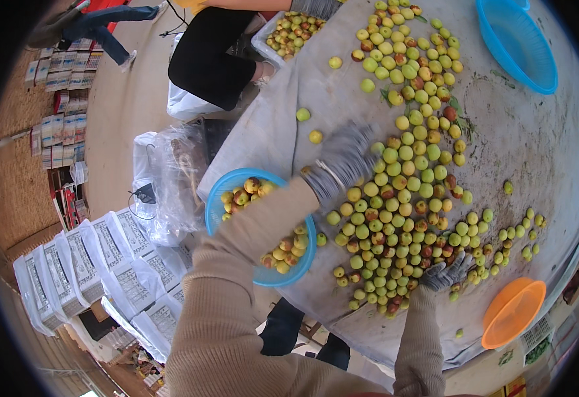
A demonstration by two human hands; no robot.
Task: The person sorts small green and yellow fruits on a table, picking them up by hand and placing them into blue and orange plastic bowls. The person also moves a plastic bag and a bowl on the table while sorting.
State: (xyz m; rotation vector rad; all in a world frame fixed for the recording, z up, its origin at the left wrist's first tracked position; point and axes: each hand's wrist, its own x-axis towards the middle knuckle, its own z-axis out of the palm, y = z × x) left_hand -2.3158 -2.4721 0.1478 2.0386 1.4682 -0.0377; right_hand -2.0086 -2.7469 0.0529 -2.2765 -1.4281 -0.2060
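Many yellow-green jujubes with red-brown patches point(403, 208) lie in a long heap on a grey cloth-covered table point(508, 149). My left hand point(346, 159), in a grey striped glove, is motion-blurred at the heap's left edge; whether it holds a fruit cannot be seen. Below that forearm stands a blue plastic basket point(311, 248) partly filled with jujubes, its middle hidden by the sleeve. My right hand point(446, 273), gloved too, rests with fingers apart on the fruit at the heap's near edge. No fruit shows in its grasp.
A blue basket point(523, 49) stands at the far right, an orange basket point(513, 312) at the near right edge. Another person's gloved hand point(317, 7) is by a white crate of jujubes point(262, 42). Stacked white crates point(91, 263) and a plastic-wrapped bundle point(175, 183) are at left.
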